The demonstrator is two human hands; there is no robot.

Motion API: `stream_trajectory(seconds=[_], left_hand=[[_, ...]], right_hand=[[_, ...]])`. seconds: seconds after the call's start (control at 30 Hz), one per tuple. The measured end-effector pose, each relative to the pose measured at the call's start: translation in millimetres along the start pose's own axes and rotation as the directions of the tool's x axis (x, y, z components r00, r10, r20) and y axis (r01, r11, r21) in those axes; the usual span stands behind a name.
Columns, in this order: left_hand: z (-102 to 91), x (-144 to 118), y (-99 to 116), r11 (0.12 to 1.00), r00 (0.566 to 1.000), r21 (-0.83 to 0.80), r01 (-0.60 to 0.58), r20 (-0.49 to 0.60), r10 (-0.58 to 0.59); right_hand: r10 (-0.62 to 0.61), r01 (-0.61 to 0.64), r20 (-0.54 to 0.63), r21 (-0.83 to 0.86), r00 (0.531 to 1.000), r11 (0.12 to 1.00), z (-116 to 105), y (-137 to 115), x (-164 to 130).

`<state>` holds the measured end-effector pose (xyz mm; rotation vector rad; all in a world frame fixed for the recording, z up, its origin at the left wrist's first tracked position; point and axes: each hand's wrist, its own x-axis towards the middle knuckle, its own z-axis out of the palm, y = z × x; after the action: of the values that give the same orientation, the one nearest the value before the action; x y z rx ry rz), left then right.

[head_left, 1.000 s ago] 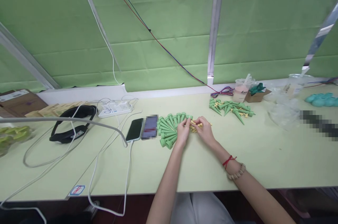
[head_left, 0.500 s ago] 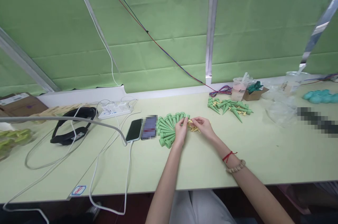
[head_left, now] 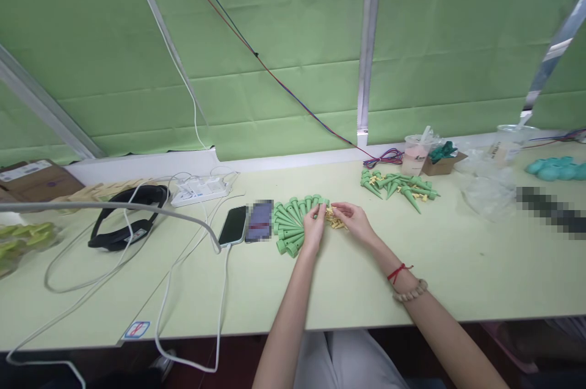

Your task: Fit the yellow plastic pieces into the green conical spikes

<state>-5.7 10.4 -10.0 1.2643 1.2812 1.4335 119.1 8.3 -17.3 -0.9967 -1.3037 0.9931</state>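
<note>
Green table (head_left: 348,291), left hand (head_left: 314,228) and right hand (head_left: 354,222) fingertip-close over yellow pieces (head_left: 335,218)

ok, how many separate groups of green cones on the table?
2. A fanned group of green cones sits by the left hand; a scattered group lies farther right, near the cup.

phone (head_left: 233,225) – power strip (head_left: 200,190) – black headband (head_left: 126,218) | pink cup (head_left: 414,156) – far cone pile (head_left: 399,184)

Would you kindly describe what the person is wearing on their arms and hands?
Both forearms are bare, with no sleeves and no gloves. The left hand and its wrist carry nothing. Behind the right hand, the wrist wears a thin red string bracelet and, just behind it, a beaded bracelet of pale round beads. No rings can be made out.
</note>
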Motion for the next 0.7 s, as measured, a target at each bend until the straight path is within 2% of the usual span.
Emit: stream_trajectory(seconds=[0.2, 0.33, 0.47, 0.6, 0.7], left_hand=[[0.1, -0.1, -0.5, 1.0, 1.0, -0.009, -0.002, 0.003, 0.002], [0.6, 0.7, -2.4, 1.0, 1.0, -0.019, -0.021, 0.009, 0.021], [0.7, 2.0, -4.4, 0.999, 0.999, -0.024, -0.047, -0.016, 0.047], [0.7, 2.6, -4.8, 0.999, 0.999, -0.027, -0.033, -0.026, 0.032], [1.3, 2.0, -4.3, 0.997, 0.996, -0.042, -0.068, -0.052, 0.066]], right_hand=[[0.01, -0.01, 0.053, -0.006, 0.999, 1.0, -0.1, 2.9, 0.7], [-0.012, 0.014, 0.048, -0.046, 0.999, 0.999, -0.7, 0.9, 0.5], [0.017, -0.016, 0.086, -0.02, 0.996, 1.0, -0.9, -0.1, -0.2], [0.003, -0.001, 0.07, -0.024, 0.998, 1.0, -0.8, -0.3, -0.8], [0.001, 0.001, 0.078, -0.025, 0.997, 1.0, -1.8, -1.1, -1.1]])
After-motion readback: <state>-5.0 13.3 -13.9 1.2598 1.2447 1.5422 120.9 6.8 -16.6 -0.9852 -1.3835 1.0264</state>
